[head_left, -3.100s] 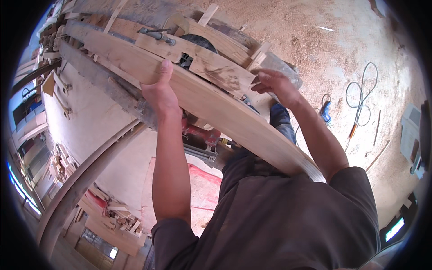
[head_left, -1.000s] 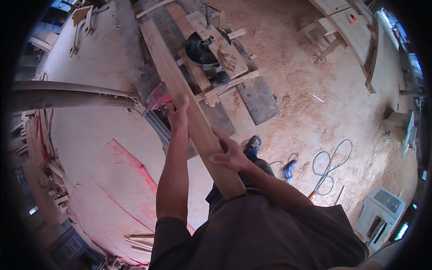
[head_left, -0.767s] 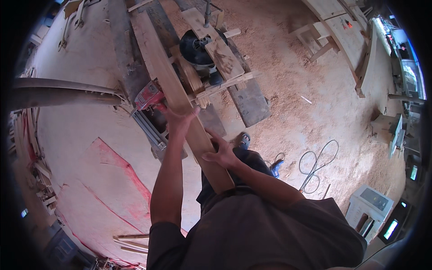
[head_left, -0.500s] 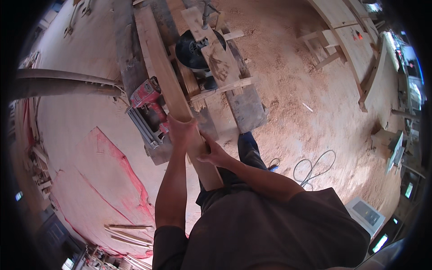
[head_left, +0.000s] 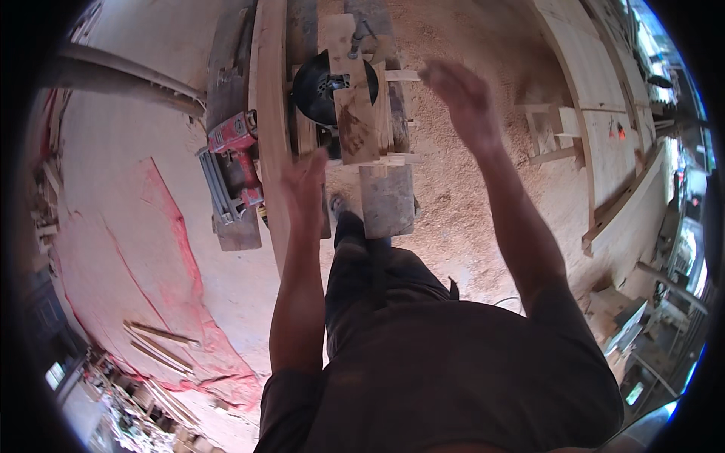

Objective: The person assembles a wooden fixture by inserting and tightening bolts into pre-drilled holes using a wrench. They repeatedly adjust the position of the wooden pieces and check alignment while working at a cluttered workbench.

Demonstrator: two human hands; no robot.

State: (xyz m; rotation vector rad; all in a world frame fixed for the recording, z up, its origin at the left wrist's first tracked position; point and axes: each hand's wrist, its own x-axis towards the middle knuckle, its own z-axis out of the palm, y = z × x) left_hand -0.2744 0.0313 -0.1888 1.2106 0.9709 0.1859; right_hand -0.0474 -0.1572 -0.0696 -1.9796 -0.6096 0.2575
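A long pale wooden board lies lengthwise to the left of the workbench's middle. My left hand is at its right edge near the close end, with its fingers blurred, so its grip is unclear. My right hand is raised to the right, empty, fingers stretched out and somewhat blurred, near the end of a thin wooden strip. Left of the board rests a red nail gun with a grey magazine. A black round disc sits beneath a shorter stained board, beside an upright metal rod.
Worn, dark bench planks carry these pieces. A long wooden frame stands at the right. Sawdust covers the floor there. On the left lie a red-edged sheet and loose sticks. A dark beam reaches in from the left.
My right hand has let go of the long board and swung up and right. The board has shifted forward and left and now lies straighter along the bench. My left hand has moved forward slightly.
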